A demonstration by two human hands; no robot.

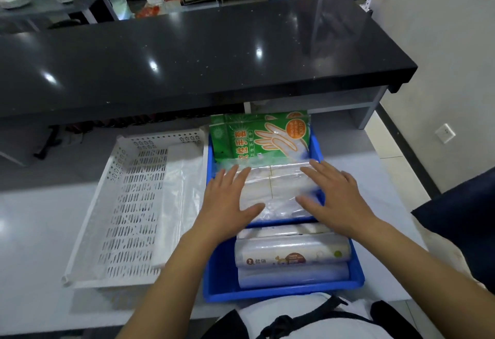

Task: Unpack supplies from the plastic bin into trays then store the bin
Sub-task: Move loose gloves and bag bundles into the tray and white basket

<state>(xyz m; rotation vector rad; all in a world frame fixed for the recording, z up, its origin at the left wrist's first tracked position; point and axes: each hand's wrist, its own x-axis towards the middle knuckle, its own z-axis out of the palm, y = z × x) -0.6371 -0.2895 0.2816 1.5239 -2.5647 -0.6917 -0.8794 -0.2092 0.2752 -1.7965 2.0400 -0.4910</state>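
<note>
Crosswise in the blue bin (357, 271), rolls (292, 255) lie below flat hands (230, 199).

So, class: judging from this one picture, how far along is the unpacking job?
Barely begun. Done: the white tray sits beside the blue bin, holding only some clear plastic. In hand: the left hand and right hand lie flat on a clear packet in the bin. Left: the green glove packs, the rolls, then storing the bin.
</note>
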